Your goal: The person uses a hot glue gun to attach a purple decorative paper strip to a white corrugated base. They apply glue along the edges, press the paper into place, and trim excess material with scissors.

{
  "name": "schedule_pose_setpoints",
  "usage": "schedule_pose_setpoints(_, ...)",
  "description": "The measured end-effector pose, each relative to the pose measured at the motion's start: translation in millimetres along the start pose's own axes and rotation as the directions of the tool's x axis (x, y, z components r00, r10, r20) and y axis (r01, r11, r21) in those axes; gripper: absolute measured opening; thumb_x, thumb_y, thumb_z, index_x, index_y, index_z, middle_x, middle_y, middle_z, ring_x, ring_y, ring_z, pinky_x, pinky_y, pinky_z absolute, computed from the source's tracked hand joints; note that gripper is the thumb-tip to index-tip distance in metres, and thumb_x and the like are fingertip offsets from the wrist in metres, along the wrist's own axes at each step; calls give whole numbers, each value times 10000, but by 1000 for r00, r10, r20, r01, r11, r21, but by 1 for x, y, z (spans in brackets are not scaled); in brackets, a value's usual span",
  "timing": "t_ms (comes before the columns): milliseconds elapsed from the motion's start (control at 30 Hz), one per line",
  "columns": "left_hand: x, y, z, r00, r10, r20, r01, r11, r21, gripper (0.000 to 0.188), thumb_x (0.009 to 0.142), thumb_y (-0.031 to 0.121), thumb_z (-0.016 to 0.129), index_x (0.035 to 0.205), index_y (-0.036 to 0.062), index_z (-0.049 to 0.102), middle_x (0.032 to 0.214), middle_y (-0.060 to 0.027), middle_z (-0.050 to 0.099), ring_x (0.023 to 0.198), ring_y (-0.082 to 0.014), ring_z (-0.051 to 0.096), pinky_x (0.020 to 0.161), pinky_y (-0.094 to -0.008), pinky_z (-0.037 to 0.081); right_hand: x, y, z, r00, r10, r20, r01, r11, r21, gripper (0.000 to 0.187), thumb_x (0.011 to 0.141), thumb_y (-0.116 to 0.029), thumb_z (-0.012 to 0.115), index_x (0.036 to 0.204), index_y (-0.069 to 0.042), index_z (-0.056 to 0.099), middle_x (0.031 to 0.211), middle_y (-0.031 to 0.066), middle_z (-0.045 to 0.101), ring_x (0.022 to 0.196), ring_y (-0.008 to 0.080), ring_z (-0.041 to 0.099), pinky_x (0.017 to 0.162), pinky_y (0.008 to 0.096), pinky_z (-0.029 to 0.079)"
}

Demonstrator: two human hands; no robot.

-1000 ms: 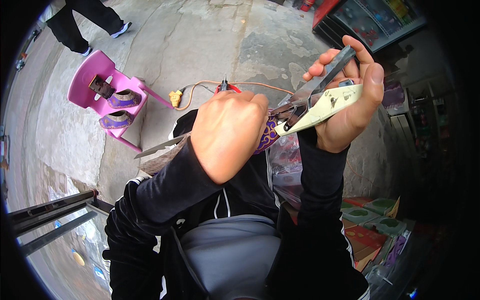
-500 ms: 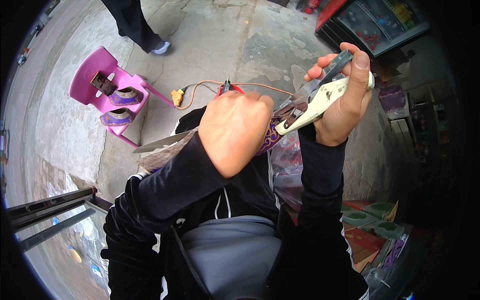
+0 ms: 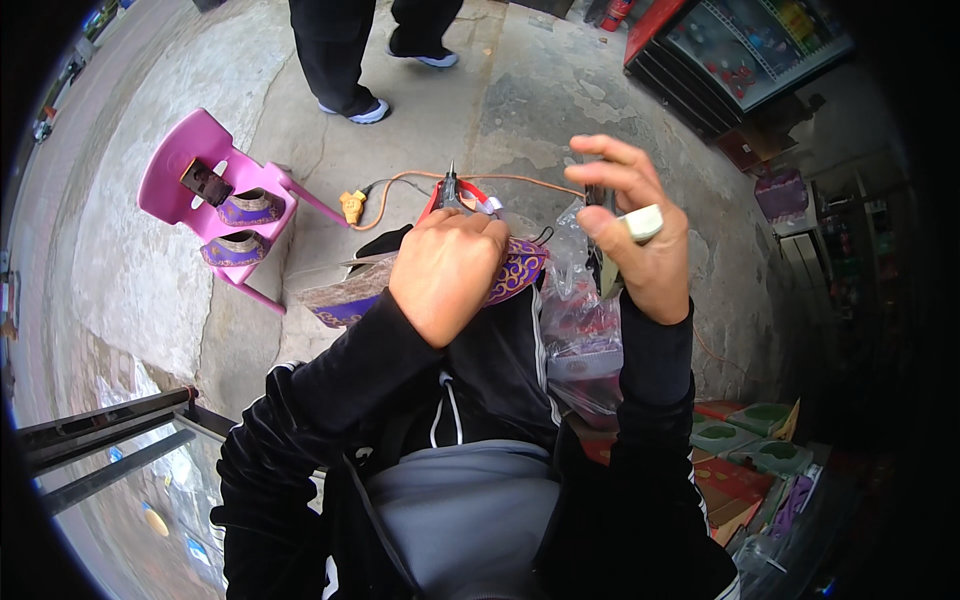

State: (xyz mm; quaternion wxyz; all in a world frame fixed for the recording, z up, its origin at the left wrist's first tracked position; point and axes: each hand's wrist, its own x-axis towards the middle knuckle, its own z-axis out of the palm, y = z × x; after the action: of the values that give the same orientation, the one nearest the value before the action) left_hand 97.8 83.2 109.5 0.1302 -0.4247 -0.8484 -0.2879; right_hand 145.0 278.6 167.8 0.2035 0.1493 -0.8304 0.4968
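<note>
My left hand [image 3: 448,275] is closed on a purple fabric piece [image 3: 517,270] with gold swirls, above my lap. A thin dark loop stands up from its right end. To the left of the hand extends a stiff mottled grey-brown piece [image 3: 340,287] with a purple patterned edge. My right hand [image 3: 640,235], off to the right, keeps a cream plier-like hand tool [image 3: 641,222] against its palm, index and middle fingers stretched out. Most of that tool is hidden. Just beyond the left hand lies a pointed tool with red handles [image 3: 450,190].
Two purple gold-trimmed pieces [image 3: 250,207] and a dark picture box sit on a pink chair [image 3: 185,150]. An orange cord [image 3: 395,178] with a yellow connector [image 3: 351,207] crosses the concrete. A person [image 3: 340,50] walks beyond. A clear plastic bag [image 3: 582,350] lies beside my lap.
My right hand has drawn the cream tool away from the purple piece and turned it. My left hand has shifted slightly left with the fabric. The person has walked rightward.
</note>
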Motion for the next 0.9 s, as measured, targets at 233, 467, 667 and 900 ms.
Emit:
schedule_pose_setpoints(233,-9,4,10,1000,7,-2,-7,1000,27,117,753,141,698,795,73,613,740,-54,599,750,-259,592,729,-362,460,-52,37,39,989,14,145,51,898,-436,201,702,-3,719,888,-73,688,1042,19,621,991,268,484,859,365,433)
schedule_pose_setpoints(467,-40,-1,-32,994,-104,17,102,990,102,354,715,178,749,1041,93,642,943,-36,638,919,-257,576,843,-366,437,-61,40,42,996,-33,87,66,908,-415,206,676,21,733,855,-68,681,950,15,627,975,283,490,827,364,439)
schedule_pose_setpoints(667,-54,-10,-32,995,-101,-27,104,987,119,264,732,142,742,986,121,675,955,-22,630,889,-232,563,782,-356,435,-63,36,50,997,-65,39,75,887,-455,194,668,19,735,827,-74,673,922,22,621,964,294,501,814,371,451)
schedule_pose_setpoints(900,-59,-9,-27,991,-128,-47,134,980,145,214,747,142,729,952,140,669,900,-6,574,835,-229,532,720,-357,415,-62,34,54,997,-73,12,70,879,-472,168,670,0,723,811,-71,665,911,28,619,943,298,505,793,370,461)
